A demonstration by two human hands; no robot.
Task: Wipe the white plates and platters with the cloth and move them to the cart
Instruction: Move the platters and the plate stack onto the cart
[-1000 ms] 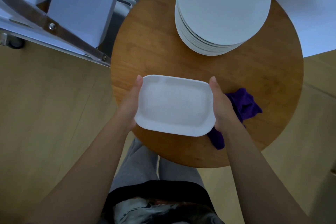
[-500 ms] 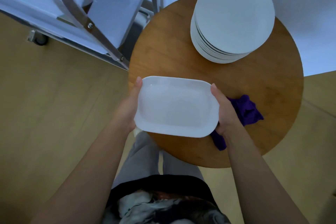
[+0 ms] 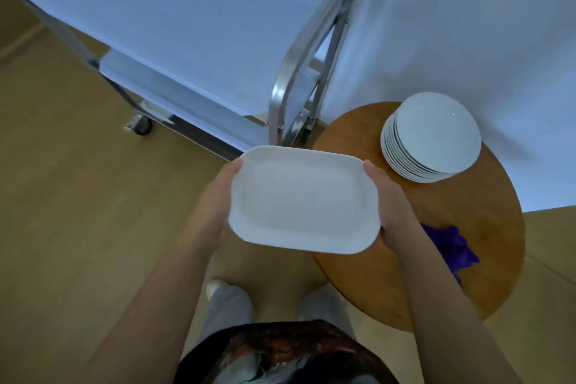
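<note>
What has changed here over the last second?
The white rectangular platter, gripped at its ends by the left hand and right hand, has been carried off the round wooden table toward the steel cart. The purple cloth and the stack of round white plates stayed put.

Open cart shelf to the far left, crowded table to the right

The cart [image 3: 174, 25] shows a broad bare top shelf, reachable over open floor [image 3: 62, 196] on the left; its metal handle frame [image 3: 299, 65] rises at the shelf's right end, just beside the round table [image 3: 486, 227]. On the table, the stack of plates [image 3: 433, 137] fills the far side and the purple cloth [image 3: 452, 246] the near right.
</note>
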